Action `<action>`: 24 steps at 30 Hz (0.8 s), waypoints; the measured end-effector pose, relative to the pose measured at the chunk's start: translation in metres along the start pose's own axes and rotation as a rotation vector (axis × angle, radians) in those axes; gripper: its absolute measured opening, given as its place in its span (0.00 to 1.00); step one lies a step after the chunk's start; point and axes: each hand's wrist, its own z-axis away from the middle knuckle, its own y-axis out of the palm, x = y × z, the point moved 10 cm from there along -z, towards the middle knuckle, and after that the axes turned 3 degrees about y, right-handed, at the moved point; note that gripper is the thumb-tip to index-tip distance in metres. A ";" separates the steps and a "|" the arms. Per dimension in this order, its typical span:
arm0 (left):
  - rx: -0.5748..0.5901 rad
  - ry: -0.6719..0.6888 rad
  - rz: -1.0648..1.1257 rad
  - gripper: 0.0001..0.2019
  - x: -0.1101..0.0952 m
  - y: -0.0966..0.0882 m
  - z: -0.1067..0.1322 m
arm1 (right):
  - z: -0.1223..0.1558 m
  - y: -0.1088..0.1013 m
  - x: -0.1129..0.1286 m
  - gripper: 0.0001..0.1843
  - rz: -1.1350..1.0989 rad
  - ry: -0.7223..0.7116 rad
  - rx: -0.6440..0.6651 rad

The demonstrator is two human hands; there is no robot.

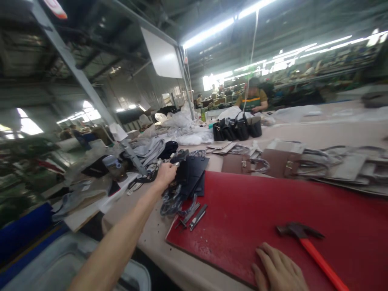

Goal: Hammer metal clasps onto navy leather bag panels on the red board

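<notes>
My left hand (166,174) reaches far forward, its fingers closed at the edge of a stack of black bag panels (194,173). What lies in those fingers is too blurred to make out; a small shiny spot shows beside them. Wrapped handles (171,204) hang from the stack toward me. My right hand (279,266) lies flat on the red board (242,210), fingers stretched, holding nothing. Just beyond it rests a claw hammer (317,252) with a red handle. Several thin metal hand tools (195,216) lie on the board's left corner.
Brown bag panels with wrapped handles (275,161) line the board's far edge. Behind them stand several black bags (238,128) and crumpled clear plastic (190,127). A grey post (81,81) rises at left, above a pale bin (72,258). Across the table sits a person (253,99).
</notes>
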 end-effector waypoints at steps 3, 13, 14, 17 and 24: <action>-0.061 0.070 0.073 0.16 -0.049 -0.009 0.014 | -0.002 -0.003 0.002 0.12 -0.013 0.098 0.079; 0.420 0.553 -0.133 0.09 -0.162 0.138 0.257 | 0.013 -0.018 -0.030 0.16 -0.350 0.438 -0.031; 0.476 0.583 -0.140 0.10 -0.161 0.152 0.275 | 0.015 -0.019 -0.035 0.16 -0.401 0.475 -0.055; 0.558 0.586 -0.155 0.11 -0.152 0.173 0.304 | 0.019 -0.019 -0.045 0.13 -0.546 0.541 -0.056; 0.631 0.579 -0.130 0.09 -0.155 0.173 0.324 | 0.024 -0.044 -0.069 0.11 -0.388 0.572 -0.025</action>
